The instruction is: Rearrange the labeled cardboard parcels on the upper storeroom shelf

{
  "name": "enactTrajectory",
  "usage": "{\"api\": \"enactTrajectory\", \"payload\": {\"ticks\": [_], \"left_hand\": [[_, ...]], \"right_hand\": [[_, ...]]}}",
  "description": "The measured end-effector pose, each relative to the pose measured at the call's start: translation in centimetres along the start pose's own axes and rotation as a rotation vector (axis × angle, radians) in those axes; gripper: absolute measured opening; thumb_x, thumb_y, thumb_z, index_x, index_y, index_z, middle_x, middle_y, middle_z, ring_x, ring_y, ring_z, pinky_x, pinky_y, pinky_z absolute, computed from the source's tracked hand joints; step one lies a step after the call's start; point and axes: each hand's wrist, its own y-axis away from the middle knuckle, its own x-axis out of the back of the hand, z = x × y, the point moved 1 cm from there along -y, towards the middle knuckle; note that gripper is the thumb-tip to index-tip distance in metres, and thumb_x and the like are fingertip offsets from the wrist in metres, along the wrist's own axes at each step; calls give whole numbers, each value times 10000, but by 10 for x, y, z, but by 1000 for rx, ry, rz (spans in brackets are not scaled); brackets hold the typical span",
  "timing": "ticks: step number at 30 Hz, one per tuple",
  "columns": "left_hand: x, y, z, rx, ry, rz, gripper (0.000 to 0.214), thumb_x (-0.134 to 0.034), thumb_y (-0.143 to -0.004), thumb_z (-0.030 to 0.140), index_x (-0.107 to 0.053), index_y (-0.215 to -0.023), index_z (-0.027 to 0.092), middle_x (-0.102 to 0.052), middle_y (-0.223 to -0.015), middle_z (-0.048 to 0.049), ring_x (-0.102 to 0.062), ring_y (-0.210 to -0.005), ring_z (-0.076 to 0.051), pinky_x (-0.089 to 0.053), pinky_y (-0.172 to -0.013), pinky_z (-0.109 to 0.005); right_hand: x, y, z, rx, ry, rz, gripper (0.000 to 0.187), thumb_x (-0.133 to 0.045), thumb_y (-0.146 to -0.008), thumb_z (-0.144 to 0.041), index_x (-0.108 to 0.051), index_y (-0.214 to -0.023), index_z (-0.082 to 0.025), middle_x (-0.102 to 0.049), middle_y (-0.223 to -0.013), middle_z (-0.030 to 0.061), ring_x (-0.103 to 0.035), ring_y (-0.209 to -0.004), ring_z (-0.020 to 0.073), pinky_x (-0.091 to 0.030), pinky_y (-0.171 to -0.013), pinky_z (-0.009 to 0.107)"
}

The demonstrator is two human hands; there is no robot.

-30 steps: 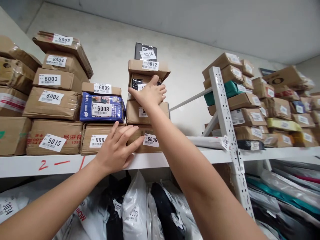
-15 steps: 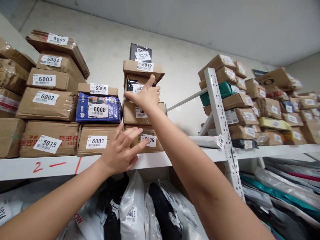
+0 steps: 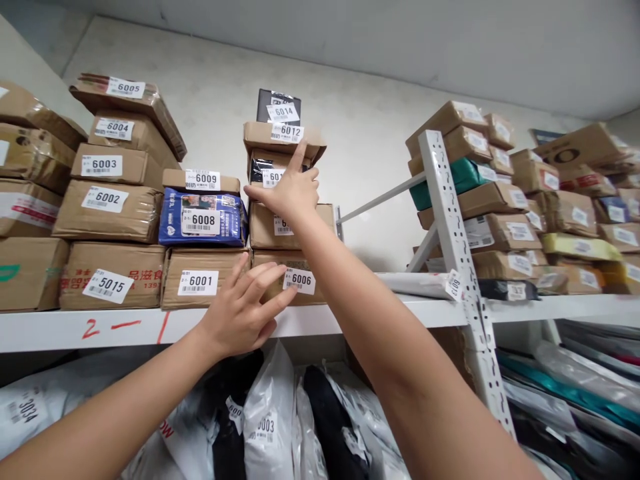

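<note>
Soft, even light, shadow beneath white shelf (image 3: 310, 323), wide-angle edge stretch

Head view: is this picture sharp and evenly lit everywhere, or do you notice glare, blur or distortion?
In the head view, light is mostly soft and even; the white bag shines in patches; the 6001 label reads clearly, far labels do not; the post leans, possibly lens distortion; a hazy smudge blurs box 6012 near the right hand.

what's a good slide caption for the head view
Right hand at a stack of labelled boxes on a white shelf, left hand lower down.
</note>
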Motion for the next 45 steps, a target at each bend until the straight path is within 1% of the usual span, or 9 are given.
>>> {"api": "enactTrajectory", "payload": {"ticks": [7,10,16,21,28,33,38,41,45], "left_hand": [[2,-1,1,7,-27,-10,522,-587,-757,203,-528,-1276,210,-482,-1363,-169,-464,-1284,-316,-233,-1159,-616],[2,-7,-1,1,-20,-2,524,-600,-745,201,-533,-1265,216,-489,-1357,-161,-474,-1274,-320,-231,-1161,-615],[11,-23,-15,36,-30,43,503,-608,-737,151,-553,-1230,233,-491,-1356,-153,-500,-1240,-306,-261,-1155,-594],[18,-7,-10,13,2,7,509,-594,-753,198,-526,-1256,236,-488,-1356,-140,-478,-1263,-295,-232,-1169,-598],[31,23,-20,35,-30,-38,493,-578,-778,200,-507,-1265,229,-477,-1349,-151,-486,-1260,-290,-222,-1173,-604],[52,16,-60,165,-135,-19,512,-586,-792,211,-454,-1282,287,-427,-1373,-104,-460,-1276,-299,-262,-1162,-594],[73,-5,-129,608,-157,-3,625,-537,-807,303,-402,-1408,196,-337,-1457,-123,-313,-1385,-350,-294,-1162,-518],[70,-16,-174,808,-14,-16,770,-522,-793,448,-285,-1496,243,-339,-1494,-62,-266,-1425,-343,-267,-1173,-520],[52,-20,-216,890,132,-34,950,-563,-706,606,-215,-1525,272,-342,-1513,-33,-222,-1442,-370,-229,-1155,-593]], "right_hand": [[8,8,1,2,36,-24,1323,-723,-569,-706,7,-1534,-170,-386,-1338,277,-460,-1167,467,-399,-917,613],[21,11,10,21,46,-5,1132,-611,-703,-704,-37,-1533,-190,-420,-1300,242,-486,-1151,431,-415,-914,580],[48,-41,32,178,155,90,730,-495,-870,-403,-187,-1506,-221,-324,-1413,193,-498,-1174,360,-457,-880,514],[55,-88,35,456,221,-87,378,-590,-782,-219,-550,-1158,-223,-596,-1202,98,-545,-1128,284,-434,-958,469],[41,-88,6,560,237,-41,227,-522,-765,-186,-534,-968,-287,-641,-1102,63,-613,-1032,268,-469,-911,482],[20,-80,-34,570,228,-92,218,-576,-743,-244,-531,-952,-290,-641,-1119,69,-583,-1056,280,-452,-928,485],[-7,-89,-53,653,54,-60,186,-634,-705,-320,-519,-852,-318,-661,-1011,78,-542,-1088,330,-446,-916,534],[-25,-98,-60,744,-36,-60,170,-660,-702,-356,-506,-768,-327,-660,-902,85,-558,-1060,350,-465,-885,533],[-45,-101,-64,832,-20,-96,149,-636,-763,-377,-513,-764,-293,-653,-883,87,-602,-1008,332,-489,-860,507]]}}
